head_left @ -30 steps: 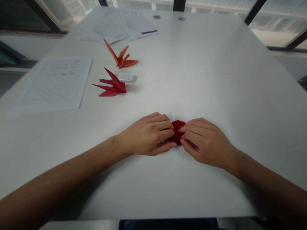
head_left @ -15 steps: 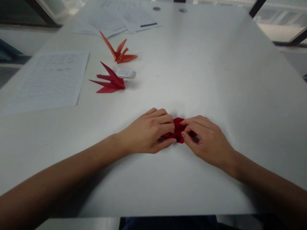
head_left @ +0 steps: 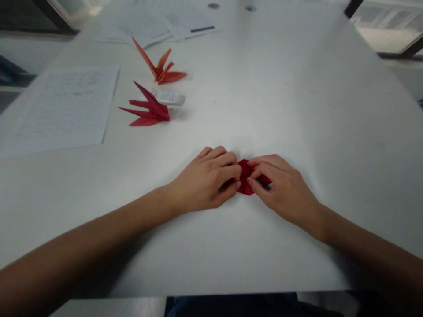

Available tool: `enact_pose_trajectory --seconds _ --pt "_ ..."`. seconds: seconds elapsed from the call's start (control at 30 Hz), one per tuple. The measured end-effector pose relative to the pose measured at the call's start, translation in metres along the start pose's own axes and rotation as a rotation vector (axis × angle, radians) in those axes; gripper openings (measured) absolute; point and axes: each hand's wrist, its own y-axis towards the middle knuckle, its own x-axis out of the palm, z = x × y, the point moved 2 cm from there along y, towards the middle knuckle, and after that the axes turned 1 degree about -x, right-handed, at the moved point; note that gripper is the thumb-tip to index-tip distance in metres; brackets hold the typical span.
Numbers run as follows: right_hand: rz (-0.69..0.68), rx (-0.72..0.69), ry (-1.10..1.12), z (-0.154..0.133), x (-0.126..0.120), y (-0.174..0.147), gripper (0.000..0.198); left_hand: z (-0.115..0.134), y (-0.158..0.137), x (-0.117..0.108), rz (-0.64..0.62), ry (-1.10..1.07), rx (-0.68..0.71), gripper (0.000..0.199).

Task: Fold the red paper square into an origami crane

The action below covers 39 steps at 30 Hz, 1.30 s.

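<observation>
A folded piece of red origami paper lies on the white table between my hands, its ends partly covered by my fingers. My left hand is closed on its left side, with thumb and fingertips pressed to the paper. On its right side, my right hand pinches the paper between thumb and fingers. Farther off to the left are a red folded paper crane and an orange folded paper crane.
A white tube with printing lies behind the red crane. At the left is a printed sheet. More loose papers overlap at the far left of the table, near two round holes.
My left thumb has drawn in toward its fingers along the red paper. My right thumb has moved slightly left. The whole view has shifted a little.
</observation>
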Motion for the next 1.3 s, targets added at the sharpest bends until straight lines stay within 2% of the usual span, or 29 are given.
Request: enact_pose_trajectory --seconds 0.2,0.5,0.7,0.8,0.93,1.13,1.3 --pt "-0.035 0.020 -0.007 -0.001 -0.002 0.002 0.017 -0.001 0.001 0.004 0.027 0.041 0.009 0.020" --pt "-0.071 0.039 -0.008 -0.003 -0.002 0.003 0.019 0.000 0.000 0.000 0.001 0.112 0.069 0.021" --pt "-0.088 0.025 -0.021 -0.001 0.000 0.003 0.016 -0.002 -0.001 0.000 0.004 0.069 0.049 0.017" --pt "-0.109 -0.052 -0.081 -0.002 0.000 0.002 0.013 -0.002 0.000 0.002 0.017 0.048 0.023 0.015" --pt "-0.169 -0.202 -0.221 0.000 -0.005 0.003 0.019 -0.004 0.002 0.002 0.002 -0.031 -0.051 0.007" --pt "-0.312 -0.340 -0.212 0.014 -0.018 0.009 0.026 -0.009 0.002 -0.001 -0.057 -0.121 -0.070 0.019" --pt "-0.376 -0.365 -0.171 0.024 -0.028 0.011 0.037 -0.013 -0.001 -0.006 -0.122 -0.140 -0.030 0.030"
